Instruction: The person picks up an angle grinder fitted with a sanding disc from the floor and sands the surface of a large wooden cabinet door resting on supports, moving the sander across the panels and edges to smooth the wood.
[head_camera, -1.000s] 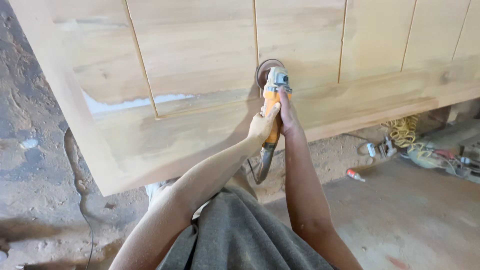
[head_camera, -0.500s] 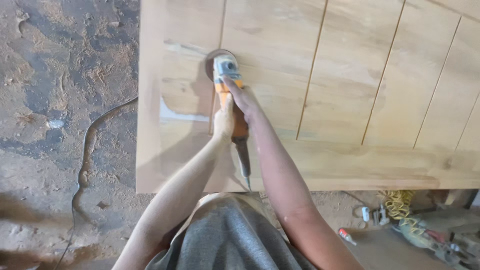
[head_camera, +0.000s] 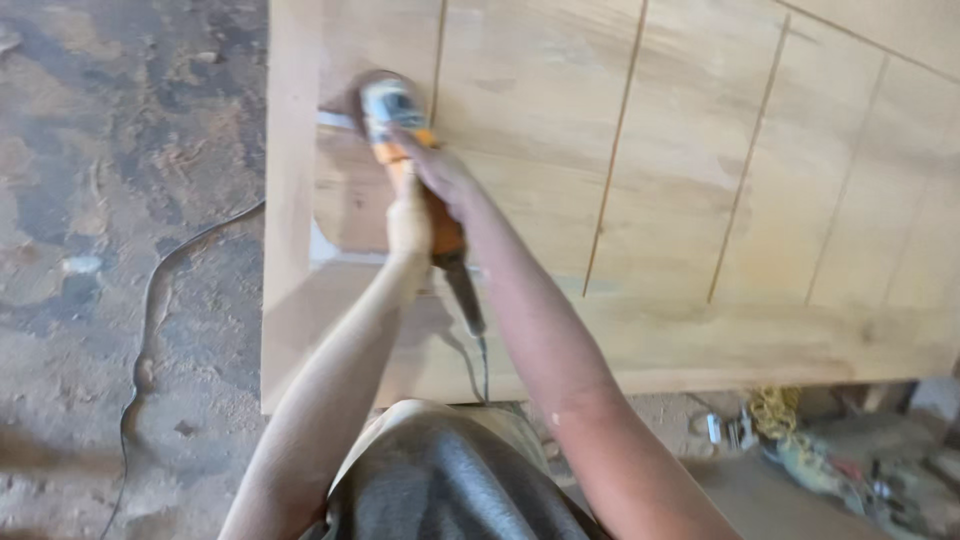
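An orange and grey angle grinder (head_camera: 400, 130) rests on a large pale wooden panel (head_camera: 700, 180) with long parallel grooves. Its sanding disc sits near the panel's left frame, close to a rounded corner of the recessed area. My left hand (head_camera: 408, 222) grips the grinder's orange body from the left. My right hand (head_camera: 440, 175) wraps over the top of the body, closer to the head. The grinder's black tail and cable (head_camera: 470, 310) run back toward me between my forearms.
A dusty concrete floor (head_camera: 120, 150) lies to the left, with a dark power cable (head_camera: 150, 330) snaking across it. Under the panel's near edge at the right lie a yellow coiled cord (head_camera: 772, 412) and assorted tools (head_camera: 830, 470). My grey garment (head_camera: 450, 480) fills the bottom.
The grinder and both hands have moved left along the panel, from its middle groove toward the left frame. The view has swung, so the panel's left edge is now upright.
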